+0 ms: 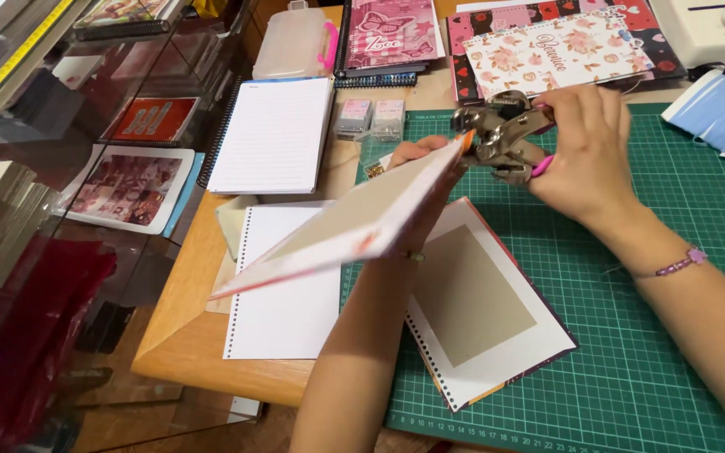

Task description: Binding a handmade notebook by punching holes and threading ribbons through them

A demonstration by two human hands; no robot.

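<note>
My left hand holds up a stiff notebook cover board, white-edged with a grey-brown face, tilted over the table. My right hand grips metal punch pliers with a pink handle; the jaws sit at the board's upper corner. Below them a second cover, grey-brown panel inside a white border with punched holes along one edge, lies on the green cutting mat.
A punched white sheet lies left of the mat. Behind are a lined spiral pad, pink notebooks, a floral cover, two small boxes, blue ribbon. The wooden table edge drops to glass shelving at left.
</note>
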